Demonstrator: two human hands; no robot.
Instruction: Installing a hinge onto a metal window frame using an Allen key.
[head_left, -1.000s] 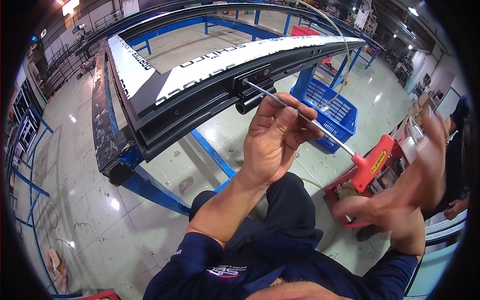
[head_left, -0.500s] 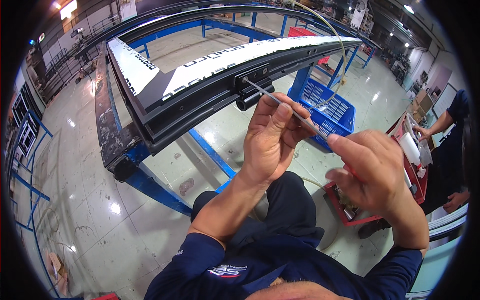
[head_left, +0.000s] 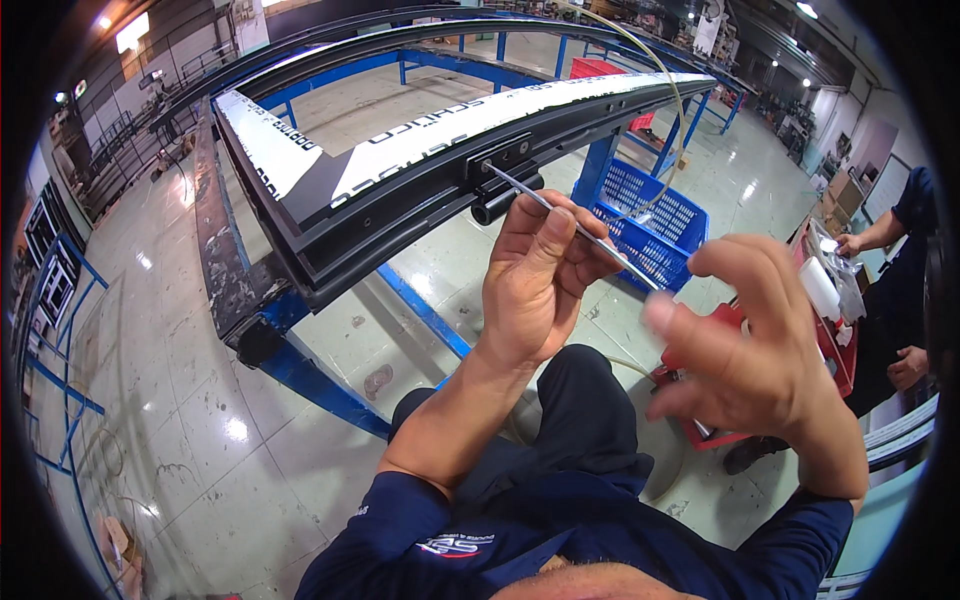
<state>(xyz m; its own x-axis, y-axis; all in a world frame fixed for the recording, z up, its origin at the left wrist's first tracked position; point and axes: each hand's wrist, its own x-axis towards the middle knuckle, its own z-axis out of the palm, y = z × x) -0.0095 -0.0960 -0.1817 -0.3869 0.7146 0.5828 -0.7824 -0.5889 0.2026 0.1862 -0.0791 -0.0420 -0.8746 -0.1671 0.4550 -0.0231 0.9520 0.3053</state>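
Thumb and fingers of the left hand (head_left: 530, 285) are pinched around a slim metal shaft (head_left: 612, 256), whose tip, above and to the left of the grip, meets a black plate (head_left: 505, 155) on the side of a black frame (head_left: 330, 245). Just below that plate, between it and the knuckles, juts a black barrel (head_left: 492, 208). To the right of the pinch and nearer the wearer, the right hand (head_left: 765, 345) has its fingers curved and parted around the shaft's far end; it is blurred and hides what lies behind it, so I cannot tell whether it grasps a handle. For clean work, the left pinch should act as a loose guide, firm enough to hold the tip seated yet slack enough for the shaft to turn; the right hand should push along the shaft's own line, since a sideways lean could make the tip slip and mark the plate. Beyond the grip, to its right, a slotted blue crate (head_left: 690, 225) stands on the floor, its inside partly masked by the hands. Past the right hand, a red box (head_left: 845, 372) holds a white container (head_left: 820, 290) and clear plastic wrapping, with a co-worker's hand (head_left: 849, 245) at its far side. Below the right fingers, a red tray (head_left: 720, 441) carries a shiny metal cylinder (head_left: 703, 430).
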